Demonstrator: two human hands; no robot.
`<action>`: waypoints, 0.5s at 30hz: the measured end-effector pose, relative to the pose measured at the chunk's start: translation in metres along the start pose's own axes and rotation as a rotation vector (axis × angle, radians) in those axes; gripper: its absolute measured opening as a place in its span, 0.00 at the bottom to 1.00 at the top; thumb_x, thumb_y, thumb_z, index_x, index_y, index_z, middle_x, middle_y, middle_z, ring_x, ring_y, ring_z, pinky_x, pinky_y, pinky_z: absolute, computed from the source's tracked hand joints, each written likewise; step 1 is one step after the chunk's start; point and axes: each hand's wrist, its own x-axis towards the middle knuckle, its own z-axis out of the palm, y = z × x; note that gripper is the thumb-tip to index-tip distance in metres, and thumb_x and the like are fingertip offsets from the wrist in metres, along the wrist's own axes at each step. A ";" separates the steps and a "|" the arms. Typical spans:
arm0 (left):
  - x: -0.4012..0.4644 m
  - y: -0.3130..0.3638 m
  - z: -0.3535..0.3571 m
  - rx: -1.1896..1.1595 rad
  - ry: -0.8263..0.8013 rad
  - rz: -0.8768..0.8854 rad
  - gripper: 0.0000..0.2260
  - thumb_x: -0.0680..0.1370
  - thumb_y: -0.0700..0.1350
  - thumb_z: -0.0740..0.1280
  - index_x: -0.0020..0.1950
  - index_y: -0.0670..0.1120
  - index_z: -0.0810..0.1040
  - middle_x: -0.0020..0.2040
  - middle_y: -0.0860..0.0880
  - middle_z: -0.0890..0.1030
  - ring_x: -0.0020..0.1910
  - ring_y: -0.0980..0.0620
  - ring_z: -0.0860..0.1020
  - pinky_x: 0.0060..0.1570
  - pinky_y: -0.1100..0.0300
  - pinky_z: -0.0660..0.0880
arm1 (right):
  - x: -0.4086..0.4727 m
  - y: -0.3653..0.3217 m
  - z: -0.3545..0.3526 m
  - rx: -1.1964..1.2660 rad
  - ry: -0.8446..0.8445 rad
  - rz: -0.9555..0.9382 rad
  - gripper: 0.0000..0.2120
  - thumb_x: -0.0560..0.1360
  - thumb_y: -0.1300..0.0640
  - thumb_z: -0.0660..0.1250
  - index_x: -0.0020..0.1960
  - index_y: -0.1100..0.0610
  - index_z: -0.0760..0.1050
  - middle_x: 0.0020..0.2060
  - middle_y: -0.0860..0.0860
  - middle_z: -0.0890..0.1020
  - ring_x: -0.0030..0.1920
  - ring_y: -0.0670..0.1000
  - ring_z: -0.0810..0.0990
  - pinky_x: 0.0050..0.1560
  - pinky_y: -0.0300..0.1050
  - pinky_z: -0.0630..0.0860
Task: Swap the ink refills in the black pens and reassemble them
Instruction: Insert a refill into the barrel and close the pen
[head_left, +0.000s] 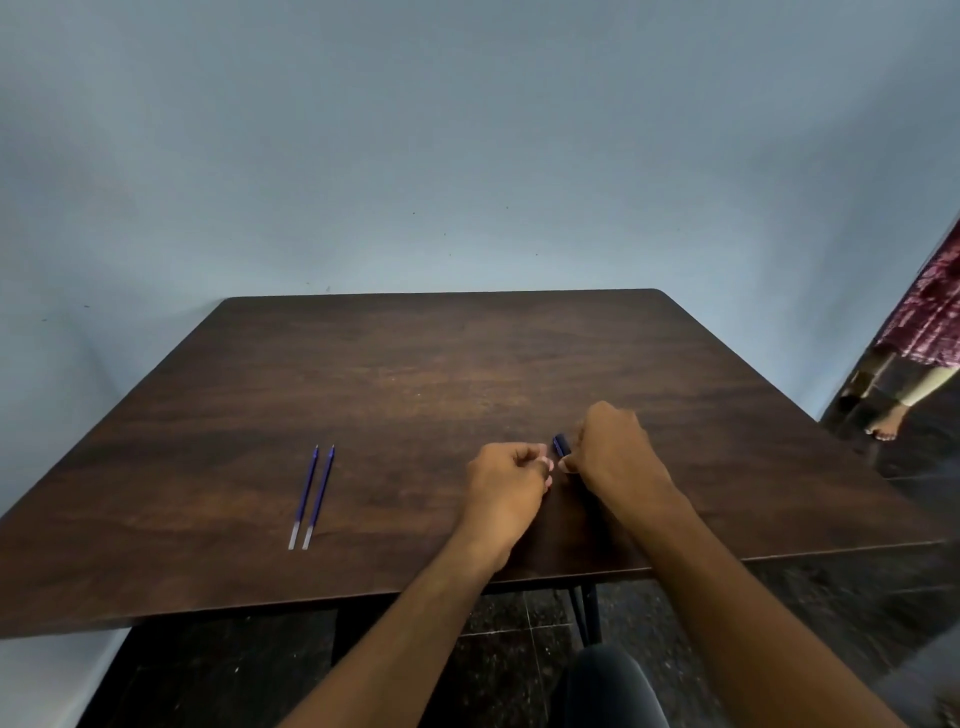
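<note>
At centre right, your curled left hand (506, 480) and right hand (613, 447) meet, right clamping a dark pen piece (561, 445); two slim blue ink refills (311, 496) lie parallel at lower left, tips pointing up-frame.

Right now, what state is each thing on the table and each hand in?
Two blue refills: out of the pens, lying side by side, untouched.
Black pen: gripped by right hand, mostly hidden; assembly unclear.
Left hand: curled, fingertips at the pen.
Right hand: closed on the pen.
</note>
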 end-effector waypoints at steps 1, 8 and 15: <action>0.001 -0.001 0.002 -0.025 0.004 -0.011 0.07 0.80 0.41 0.68 0.54 0.47 0.86 0.44 0.53 0.87 0.42 0.58 0.83 0.53 0.56 0.82 | 0.000 0.005 -0.002 0.019 0.003 0.010 0.14 0.73 0.53 0.78 0.39 0.57 0.73 0.36 0.53 0.76 0.36 0.52 0.76 0.33 0.46 0.73; 0.002 0.006 0.010 -0.079 -0.030 -0.057 0.07 0.80 0.39 0.68 0.54 0.47 0.85 0.41 0.49 0.87 0.40 0.57 0.83 0.51 0.61 0.81 | 0.007 0.033 -0.009 0.082 0.054 0.069 0.17 0.75 0.49 0.75 0.39 0.58 0.73 0.43 0.57 0.82 0.46 0.58 0.82 0.41 0.48 0.74; -0.003 0.012 0.017 -0.060 -0.048 -0.043 0.15 0.80 0.39 0.67 0.35 0.53 0.82 0.37 0.51 0.85 0.37 0.58 0.81 0.46 0.59 0.81 | 0.009 0.026 0.006 0.109 0.028 0.047 0.17 0.75 0.49 0.75 0.38 0.56 0.71 0.38 0.54 0.78 0.45 0.57 0.83 0.41 0.49 0.76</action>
